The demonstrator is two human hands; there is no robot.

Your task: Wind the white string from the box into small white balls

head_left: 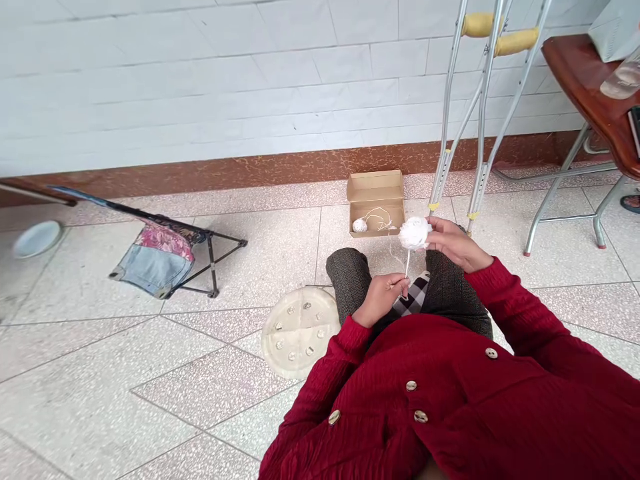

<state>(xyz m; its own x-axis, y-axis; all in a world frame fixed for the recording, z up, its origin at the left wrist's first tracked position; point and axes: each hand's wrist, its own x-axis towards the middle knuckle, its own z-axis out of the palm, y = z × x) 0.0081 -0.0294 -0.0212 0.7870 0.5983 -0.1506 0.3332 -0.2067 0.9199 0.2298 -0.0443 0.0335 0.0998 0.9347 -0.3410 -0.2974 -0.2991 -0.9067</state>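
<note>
My right hand (453, 243) grips a fluffy white ball of yarn (415, 233) from its right side, above my lap. A white strand (408, 263) runs down from the ball to my left hand (384, 297), whose fingers are pinched on it. Beyond my knees an open cardboard box (376, 187) sits on the floor. Inside it lie a smaller white yarn ball (359, 225) and loose loops of white string (381, 217). A thin strand also hangs between the box and my hands. Black-and-white checked cloth (415, 297) shows between my legs.
A round, pale stool top (295, 333) with several rosettes is at my left. Farther left stands a folding fabric stool (160, 257), with a white dish (37, 239) past it. Metal crutches (483, 113) lean on the tiled wall; a brown table (580, 73) is at right.
</note>
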